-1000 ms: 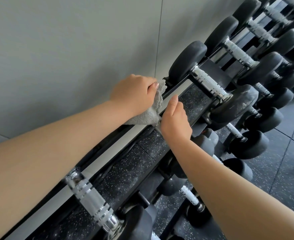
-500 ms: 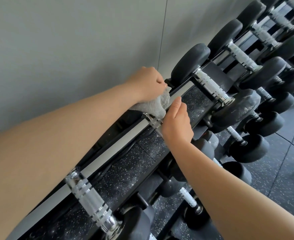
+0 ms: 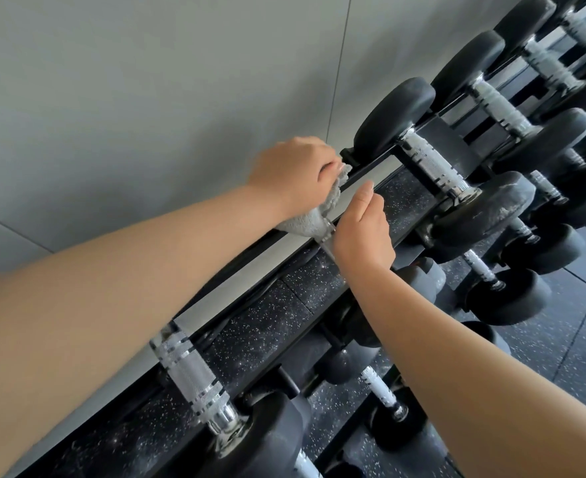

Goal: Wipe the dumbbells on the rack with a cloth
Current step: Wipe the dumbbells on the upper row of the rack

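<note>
My left hand (image 3: 295,170) is shut on a grey cloth (image 3: 307,220) and presses it onto the far end of a dumbbell handle (image 3: 326,238) on the top tier of the rack (image 3: 284,326). Only a sliver of chrome shows between my hands. My right hand (image 3: 362,232) curls over the near part of that handle, thumb raised; its heads are hidden. To the right lies another black dumbbell (image 3: 433,163) with a chrome handle and a dusty front head. A third dumbbell (image 3: 195,377) lies at lower left.
A grey wall (image 3: 146,98) runs close behind the rack. More dumbbells (image 3: 509,298) fill the lower tiers, and several more sit on the top tier at upper right. Dark speckled floor (image 3: 581,339) lies at right.
My left hand has pulled the cloth a little toward me along the handle, covering more of the chrome. The right hand stays on the handle, its thumb lifted higher.
</note>
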The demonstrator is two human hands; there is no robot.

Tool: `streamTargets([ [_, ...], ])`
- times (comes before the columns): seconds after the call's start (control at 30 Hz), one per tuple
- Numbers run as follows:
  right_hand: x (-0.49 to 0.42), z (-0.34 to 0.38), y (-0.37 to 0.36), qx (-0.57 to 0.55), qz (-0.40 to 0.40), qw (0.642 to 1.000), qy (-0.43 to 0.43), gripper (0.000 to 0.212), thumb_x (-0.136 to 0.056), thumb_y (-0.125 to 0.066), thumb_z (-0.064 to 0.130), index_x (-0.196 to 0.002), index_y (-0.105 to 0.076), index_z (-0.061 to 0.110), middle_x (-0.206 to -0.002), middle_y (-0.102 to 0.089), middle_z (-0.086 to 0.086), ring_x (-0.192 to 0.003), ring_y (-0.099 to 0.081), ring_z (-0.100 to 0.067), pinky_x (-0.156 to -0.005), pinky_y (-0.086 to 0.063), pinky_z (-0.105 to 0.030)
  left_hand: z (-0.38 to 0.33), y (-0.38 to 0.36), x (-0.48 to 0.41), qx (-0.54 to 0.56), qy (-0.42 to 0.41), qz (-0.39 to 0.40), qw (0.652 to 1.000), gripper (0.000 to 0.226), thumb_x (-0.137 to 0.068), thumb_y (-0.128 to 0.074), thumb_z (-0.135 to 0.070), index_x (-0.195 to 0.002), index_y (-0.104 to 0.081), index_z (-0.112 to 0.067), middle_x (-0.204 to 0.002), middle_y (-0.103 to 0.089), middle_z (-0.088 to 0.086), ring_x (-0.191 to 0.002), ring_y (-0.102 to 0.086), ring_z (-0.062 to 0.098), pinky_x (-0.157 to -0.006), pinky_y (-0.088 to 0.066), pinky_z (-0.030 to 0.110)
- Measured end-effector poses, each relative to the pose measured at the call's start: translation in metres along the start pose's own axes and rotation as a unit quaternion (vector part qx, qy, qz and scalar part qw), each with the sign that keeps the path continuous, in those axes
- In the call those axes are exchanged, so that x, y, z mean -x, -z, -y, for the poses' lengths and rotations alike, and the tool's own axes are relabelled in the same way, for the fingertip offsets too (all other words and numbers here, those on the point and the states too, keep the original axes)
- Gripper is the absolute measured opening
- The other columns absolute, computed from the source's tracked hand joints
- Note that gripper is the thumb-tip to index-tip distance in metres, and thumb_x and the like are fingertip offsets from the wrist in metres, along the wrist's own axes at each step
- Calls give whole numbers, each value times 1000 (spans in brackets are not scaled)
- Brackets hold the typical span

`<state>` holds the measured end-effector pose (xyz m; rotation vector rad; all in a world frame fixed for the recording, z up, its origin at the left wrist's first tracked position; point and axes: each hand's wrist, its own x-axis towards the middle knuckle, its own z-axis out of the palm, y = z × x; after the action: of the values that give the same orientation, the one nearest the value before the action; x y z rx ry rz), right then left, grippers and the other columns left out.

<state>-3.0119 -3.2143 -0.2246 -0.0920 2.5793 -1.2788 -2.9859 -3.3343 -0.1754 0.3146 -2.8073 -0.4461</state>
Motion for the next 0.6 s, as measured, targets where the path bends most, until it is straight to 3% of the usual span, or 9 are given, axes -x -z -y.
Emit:
streamTargets([
  [0.13,1,1,0,0,-4,1000,3,58,-104,-6,51,-128,-47,19,-132,-55,-1,-116,-52,-25,-81,-27,-35,-11,-2,-13,-74,57,14,996,30,-97,-40,-31,-98,-66,-16,-102,-64,6,-93,-58,32,-70,-39,31],
  [0.23,3,2,1,-2,-6,1000,4,57,-104,-6,51,-128,-48,19,-132,-55,-1,-117,-51,-25,-81,-27,-34,-11,-4,-5,-73,64,-22,995,32,-97,-40,-35,-99,-67,-18,-102,-64,3,-92,-59,32,-68,-40,31],
  [0.33,7,1,0,2,-11,1000,12,56,-104,-6,50,-123,-49,18,-126,-57,-1,-108,-52,-24,-80,-27,-35,-3,-5,7,7,57,-79,995,31,-96,-43,-37,-105,-70,-25,-113,-66,-6,-99,-61,26,-78,-49,35],
  [0.47,9,1,0,0,-16,1000,14,58,-104,-4,51,-119,-49,18,-118,-57,1,-102,-53,-24,-79,-29,-35,6,-7,20,131,46,-111,984,37,-92,-42,-42,-109,-71,-27,-116,-67,-9,-107,-62,16,-85,-50,36],
  [0.6,8,0,1,-8,-5,1000,10,58,-105,-4,49,-127,-47,16,-123,-55,1,-92,-41,-16,-81,-28,-34,23,-13,29,253,56,-113,959,32,-91,-46,-48,-111,-69,-36,-116,-67,-10,-110,-61,8,-93,-49,37],
])
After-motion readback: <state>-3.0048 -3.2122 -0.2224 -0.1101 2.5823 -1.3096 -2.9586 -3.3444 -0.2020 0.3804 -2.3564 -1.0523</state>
